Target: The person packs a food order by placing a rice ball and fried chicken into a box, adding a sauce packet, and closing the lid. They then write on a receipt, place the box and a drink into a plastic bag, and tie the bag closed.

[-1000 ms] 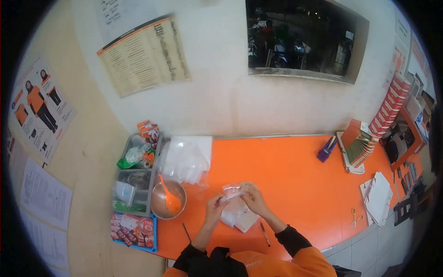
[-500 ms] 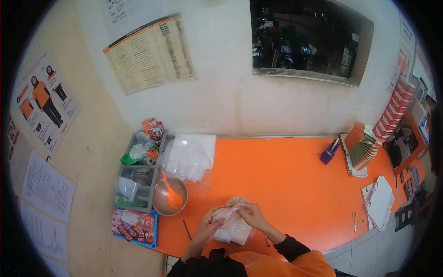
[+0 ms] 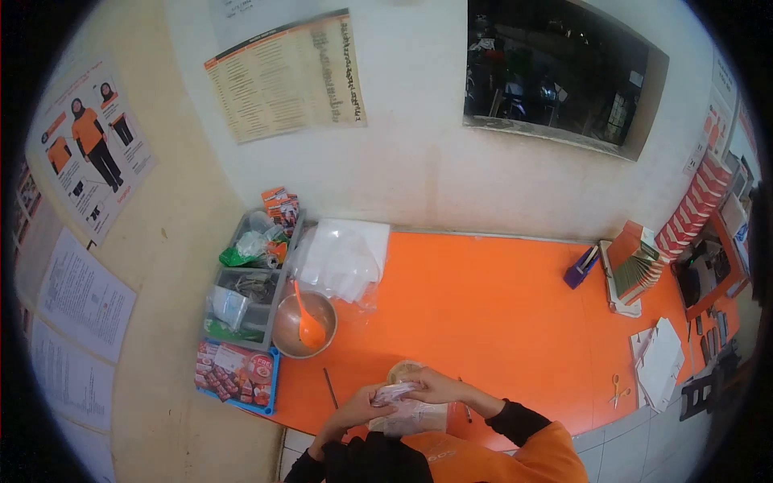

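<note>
My left hand (image 3: 358, 409) and my right hand (image 3: 439, 387) are close together at the table's front edge. Between their curled fingers is a clear plastic bag (image 3: 395, 394), gathered and crumpled. A round, pale tan item (image 3: 405, 369) shows just behind the fingers, partly covered by my right hand. Below the bag, a flat whitish pack (image 3: 427, 419) lies on the table, with more clear plastic over it. My head and sleeves cover the nearest part of this area.
Left of the hands stand a metal bowl (image 3: 283, 330) with an orange ladle (image 3: 311, 328) and a grey divided organizer (image 3: 268, 310). Plastic sheets (image 3: 346, 258) lie behind the bowl. A dark stick (image 3: 331, 388) lies near my left hand. Scissors (image 3: 617, 392) and papers (image 3: 660, 362) are at right.
My hands have come closer together and the plastic between them is more bunched. My right hand has turned over it. The whole view has shifted slightly.
</note>
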A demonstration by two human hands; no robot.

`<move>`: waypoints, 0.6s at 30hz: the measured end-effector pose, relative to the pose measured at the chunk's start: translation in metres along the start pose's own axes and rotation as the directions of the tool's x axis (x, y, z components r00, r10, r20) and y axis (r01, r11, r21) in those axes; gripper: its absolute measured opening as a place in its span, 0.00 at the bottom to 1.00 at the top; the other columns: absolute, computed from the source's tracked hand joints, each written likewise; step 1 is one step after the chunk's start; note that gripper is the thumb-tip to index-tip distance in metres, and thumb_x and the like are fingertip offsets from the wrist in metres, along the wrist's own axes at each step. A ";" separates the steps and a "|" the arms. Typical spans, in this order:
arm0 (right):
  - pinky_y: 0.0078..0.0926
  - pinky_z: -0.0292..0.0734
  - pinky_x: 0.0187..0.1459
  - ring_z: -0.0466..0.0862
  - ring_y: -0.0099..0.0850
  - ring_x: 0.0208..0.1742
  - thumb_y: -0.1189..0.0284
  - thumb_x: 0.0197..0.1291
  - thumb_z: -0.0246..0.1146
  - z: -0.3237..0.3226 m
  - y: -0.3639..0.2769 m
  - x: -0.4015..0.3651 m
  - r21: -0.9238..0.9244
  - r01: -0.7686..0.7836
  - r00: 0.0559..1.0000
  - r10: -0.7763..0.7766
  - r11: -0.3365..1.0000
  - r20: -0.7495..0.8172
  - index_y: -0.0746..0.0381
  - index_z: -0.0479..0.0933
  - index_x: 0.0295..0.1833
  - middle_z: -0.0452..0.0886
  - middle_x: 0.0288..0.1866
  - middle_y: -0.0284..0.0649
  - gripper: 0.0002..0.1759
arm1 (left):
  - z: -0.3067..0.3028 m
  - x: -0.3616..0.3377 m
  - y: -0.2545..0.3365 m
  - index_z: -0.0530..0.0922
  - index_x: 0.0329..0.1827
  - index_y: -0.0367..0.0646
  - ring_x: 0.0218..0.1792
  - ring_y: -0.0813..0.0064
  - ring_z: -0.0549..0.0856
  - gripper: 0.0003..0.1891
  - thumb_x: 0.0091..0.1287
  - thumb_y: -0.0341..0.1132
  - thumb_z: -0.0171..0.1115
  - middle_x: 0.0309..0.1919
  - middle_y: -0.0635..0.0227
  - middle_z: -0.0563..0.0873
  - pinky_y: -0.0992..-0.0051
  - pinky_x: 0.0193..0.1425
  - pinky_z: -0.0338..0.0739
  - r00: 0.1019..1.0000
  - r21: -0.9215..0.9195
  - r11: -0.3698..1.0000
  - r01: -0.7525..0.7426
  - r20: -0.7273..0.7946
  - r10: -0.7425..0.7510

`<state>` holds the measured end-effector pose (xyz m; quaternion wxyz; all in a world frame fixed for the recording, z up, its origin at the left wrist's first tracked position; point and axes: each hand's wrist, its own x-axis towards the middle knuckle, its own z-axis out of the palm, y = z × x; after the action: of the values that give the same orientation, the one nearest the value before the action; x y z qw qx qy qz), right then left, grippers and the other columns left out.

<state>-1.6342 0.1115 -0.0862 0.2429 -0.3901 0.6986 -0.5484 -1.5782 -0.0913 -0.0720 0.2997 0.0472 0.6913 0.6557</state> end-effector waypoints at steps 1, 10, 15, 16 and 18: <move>0.26 0.69 0.44 0.75 0.27 0.39 0.72 0.55 0.60 0.001 -0.002 -0.001 0.021 0.039 0.999 -0.039 0.999 -0.023 0.65 0.73 0.46 0.77 0.36 0.40 0.13 | 0.005 -0.002 0.009 0.70 0.53 0.36 0.45 0.76 0.77 0.18 0.58 0.25 0.59 0.45 0.62 0.78 0.76 0.49 0.72 1.000 0.141 0.990 -0.015 -0.001 0.015; 0.31 0.70 0.43 0.76 0.38 0.40 0.67 0.54 0.58 -0.010 -0.045 0.006 -0.335 0.014 0.970 0.069 0.942 0.235 0.66 0.75 0.42 0.76 0.40 0.47 0.14 | 0.014 0.004 0.019 0.71 0.49 0.41 0.49 0.65 0.77 0.18 0.54 0.25 0.61 0.47 0.63 0.76 0.69 0.50 0.71 0.889 0.249 0.863 -0.440 -0.013 0.457; 0.34 0.71 0.43 0.78 0.44 0.39 0.62 0.54 0.59 -0.025 -0.091 0.019 -0.497 -0.122 0.807 0.377 0.859 0.454 0.66 0.75 0.43 0.77 0.41 0.52 0.18 | -0.010 -0.005 0.043 0.75 0.37 0.37 0.41 0.58 0.76 0.12 0.49 0.29 0.60 0.36 0.58 0.78 0.67 0.44 0.71 0.871 0.521 0.699 -0.490 0.252 0.422; 0.34 0.71 0.43 0.78 0.44 0.39 0.61 0.55 0.59 -0.031 -0.097 0.022 -0.436 -0.145 0.770 0.378 0.888 0.513 0.66 0.76 0.43 0.77 0.40 0.51 0.18 | -0.011 -0.006 0.049 0.75 0.34 0.37 0.39 0.57 0.75 0.10 0.49 0.31 0.61 0.33 0.58 0.78 0.67 0.42 0.70 0.812 0.548 0.604 -0.578 0.312 0.494; 0.34 0.72 0.42 0.79 0.43 0.38 0.61 0.56 0.59 -0.050 -0.092 0.033 -0.238 -0.216 0.710 0.319 0.947 0.628 0.65 0.76 0.43 0.78 0.38 0.50 0.18 | -0.009 -0.001 0.047 0.75 0.30 0.37 0.35 0.57 0.74 0.09 0.48 0.32 0.60 0.28 0.58 0.76 0.67 0.39 0.69 0.746 0.317 0.675 -0.666 0.307 0.591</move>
<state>-1.6663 0.1048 0.0189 0.5209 -0.4691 0.6552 -0.2815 -1.5971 -0.0931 -0.0277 0.0993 0.4028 0.7230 0.5524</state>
